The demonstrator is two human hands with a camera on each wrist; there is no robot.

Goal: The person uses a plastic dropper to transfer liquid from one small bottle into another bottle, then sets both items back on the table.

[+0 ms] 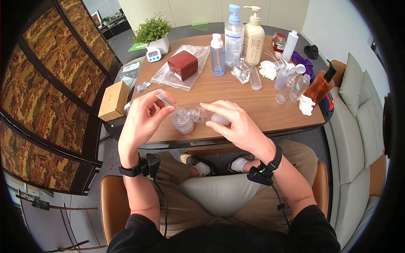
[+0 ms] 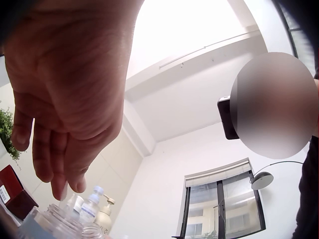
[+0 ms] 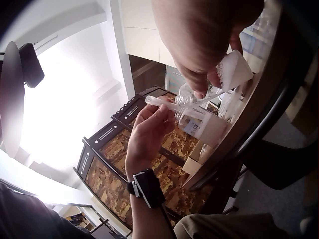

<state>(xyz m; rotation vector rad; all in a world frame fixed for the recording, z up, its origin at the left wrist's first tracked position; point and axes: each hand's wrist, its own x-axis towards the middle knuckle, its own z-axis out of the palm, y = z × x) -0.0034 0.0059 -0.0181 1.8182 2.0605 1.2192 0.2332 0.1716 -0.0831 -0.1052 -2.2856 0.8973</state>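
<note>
My left hand [image 1: 141, 120] pinches a slim clear tube [image 1: 164, 98] between thumb and fingers, its lower end at the mouth of a wide clear jar [image 1: 183, 124] near the table's front edge. My right hand [image 1: 241, 125] grips a clear bottle [image 1: 220, 119] lying on its side, its threaded neck against the jar's mouth. In the right wrist view the tube [image 3: 162, 103] slants into the jar [image 3: 209, 128], and whitish contents show in the bottle [image 3: 234, 71]. The left wrist view shows the left hand [image 2: 70, 79] above the jar's threaded rim [image 2: 62, 219].
Behind stand a blue bottle [image 1: 218, 59], two pump bottles [image 1: 253, 42] and a glass perfume bottle [image 1: 241, 71]. A dark red box [image 1: 182, 65] lies on a plastic bag; a cardboard box [image 1: 113, 101] is at left. Small bottles, crumpled tissue [image 1: 306, 105] and an amber bottle [image 1: 319, 87] crowd the right.
</note>
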